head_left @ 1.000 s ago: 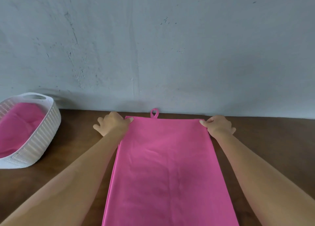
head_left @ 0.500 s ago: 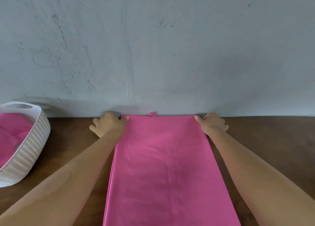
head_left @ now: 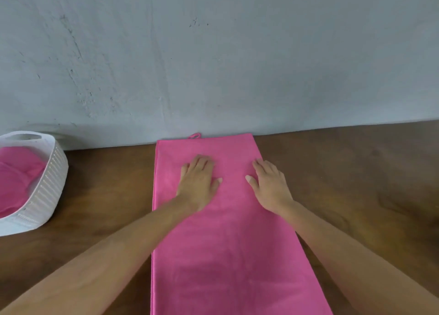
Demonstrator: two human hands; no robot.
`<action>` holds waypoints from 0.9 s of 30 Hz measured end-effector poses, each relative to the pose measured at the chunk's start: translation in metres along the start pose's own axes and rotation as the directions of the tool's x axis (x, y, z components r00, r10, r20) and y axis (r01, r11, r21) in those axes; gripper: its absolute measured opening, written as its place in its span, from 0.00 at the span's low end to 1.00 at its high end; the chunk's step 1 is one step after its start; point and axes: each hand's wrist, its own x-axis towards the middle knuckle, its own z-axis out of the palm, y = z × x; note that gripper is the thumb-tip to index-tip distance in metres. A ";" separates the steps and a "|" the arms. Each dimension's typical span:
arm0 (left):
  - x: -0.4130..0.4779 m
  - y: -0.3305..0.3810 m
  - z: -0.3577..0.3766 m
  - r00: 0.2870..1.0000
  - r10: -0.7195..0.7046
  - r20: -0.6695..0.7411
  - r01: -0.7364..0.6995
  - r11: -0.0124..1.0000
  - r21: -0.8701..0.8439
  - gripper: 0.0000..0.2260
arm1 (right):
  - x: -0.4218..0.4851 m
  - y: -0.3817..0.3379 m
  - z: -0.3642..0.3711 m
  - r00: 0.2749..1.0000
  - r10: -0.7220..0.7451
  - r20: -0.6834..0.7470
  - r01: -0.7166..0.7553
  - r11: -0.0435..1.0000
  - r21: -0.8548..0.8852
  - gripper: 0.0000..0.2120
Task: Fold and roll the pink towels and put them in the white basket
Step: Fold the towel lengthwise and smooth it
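A pink towel (head_left: pixel 225 255) lies folded into a long strip on the brown table, running from the wall toward me, its small hanging loop (head_left: pixel 194 135) at the far edge. My left hand (head_left: pixel 198 183) rests flat on the towel's far part, fingers straight. My right hand (head_left: pixel 269 185) lies flat beside it on the towel, palm down. The white basket (head_left: pixel 51 186) stands at the left edge and holds another pink towel (head_left: pixel 16 172).
A grey wall (head_left: pixel 213 53) rises right behind the table's far edge. Bare brown tabletop (head_left: pixel 356 184) stretches to the right of the towel and between the towel and the basket.
Both hands let go of the towel's far corners and came inward onto its top, now lying flat. The far edge has been laid down against the wall.
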 end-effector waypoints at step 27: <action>-0.008 0.022 0.029 0.974 0.102 0.204 -0.141 0.973 0.182 0.29 | -0.341 0.028 0.023 0.995 0.094 0.033 -0.092 0.994 -0.060 0.34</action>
